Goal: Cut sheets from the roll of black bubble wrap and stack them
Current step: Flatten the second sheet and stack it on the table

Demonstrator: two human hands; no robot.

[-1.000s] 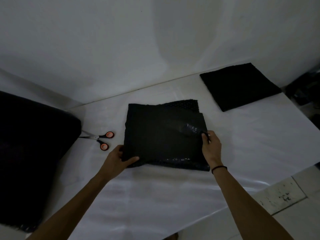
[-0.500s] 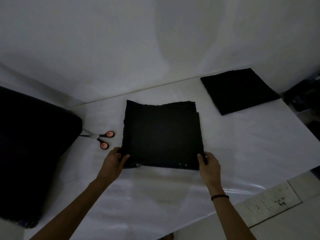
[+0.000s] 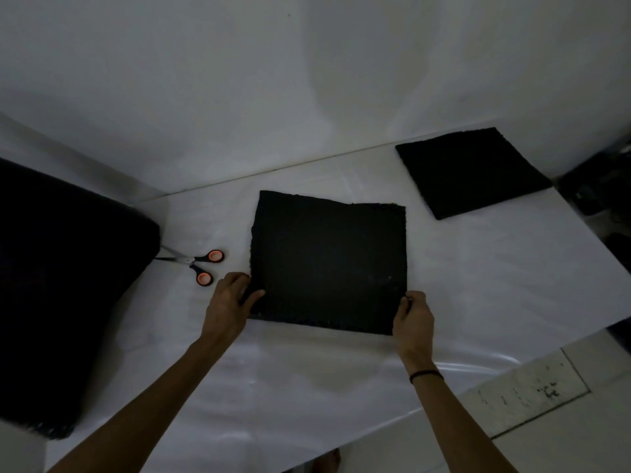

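Observation:
A folded black bubble wrap sheet (image 3: pixel 327 264) lies flat in the middle of the white table (image 3: pixel 307 387). My left hand (image 3: pixel 228 302) grips its near left corner, thumb on top. My right hand (image 3: pixel 413 319) pinches the near right corner. A stack of cut black sheets (image 3: pixel 471 172) sits at the far right of the table. The big roll of black bubble wrap (image 3: pixel 61 288) fills the left side. Orange-handled scissors (image 3: pixel 201 264) lie between the roll and the sheet, their blades pointing at the roll.
A white wall rises behind the table's far edge. The table's near right edge drops to a tiled floor (image 3: pixel 532 397). Dark objects (image 3: pixel 611 199) stand off the table's right side.
My right hand moved from the sheet's right edge down to the near right corner. The folded top layer now lies flat and squared over the lower one.

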